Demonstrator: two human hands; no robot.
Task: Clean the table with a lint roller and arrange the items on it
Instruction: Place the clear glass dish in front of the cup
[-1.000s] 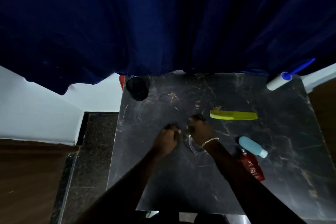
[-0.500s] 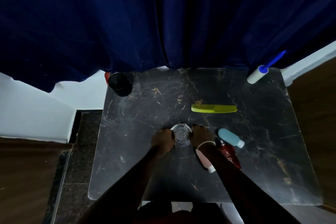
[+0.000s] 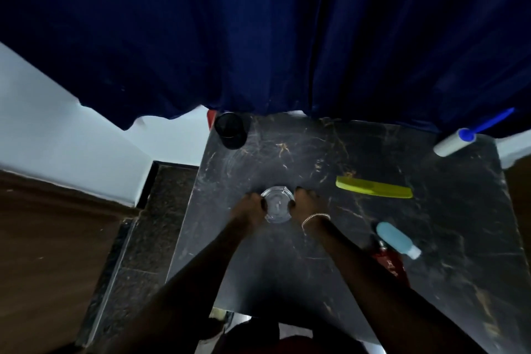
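Note:
A clear glass dish (image 3: 277, 204) sits near the middle of the black marble table (image 3: 448, 210). My left hand (image 3: 250, 208) grips its left side and my right hand (image 3: 306, 205), with a bracelet at the wrist, grips its right side. The lint roller (image 3: 454, 143), white with a blue handle, lies at the far right corner. A yellow-green comb (image 3: 373, 190) lies flat right of the dish. A light blue bottle (image 3: 398, 239) and a red bottle (image 3: 390, 263) lie beside my right forearm. A black cup (image 3: 230, 130) stands at the far left corner.
A dark blue curtain (image 3: 287, 37) hangs over the table's far edge. Scraps of debris (image 3: 284, 149) lie on the far part of the tabletop. Left of the table are a dark stone floor strip (image 3: 161, 210), a white wall and brown flooring.
Both hands closed around the glass dish and slid it a little toward the far left. The camera view shifted, and a pink tube seen half a second ago is now hidden.

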